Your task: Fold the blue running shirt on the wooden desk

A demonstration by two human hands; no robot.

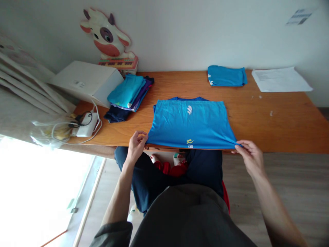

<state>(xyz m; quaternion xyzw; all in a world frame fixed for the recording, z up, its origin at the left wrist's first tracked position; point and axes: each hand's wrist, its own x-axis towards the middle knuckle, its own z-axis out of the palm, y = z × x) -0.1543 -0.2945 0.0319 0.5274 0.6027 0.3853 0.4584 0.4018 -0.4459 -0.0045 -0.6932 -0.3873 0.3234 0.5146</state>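
A bright blue shirt (191, 121) with a small white logo lies spread flat on the wooden table (269, 113), its near edge at the table's front. My left hand (136, 145) pinches the shirt's near left corner. My right hand (250, 156) pinches its near right corner. Both corners are held right at the table's front edge.
A stack of folded clothes in teal, purple and navy (128, 96) sits at the left, beside a white box (86, 82) and a white charger with cables (86, 127). A folded blue garment (226, 76) and a paper sheet (280, 79) lie at the back. A cow-shaped toy (108, 37) leans on the wall.
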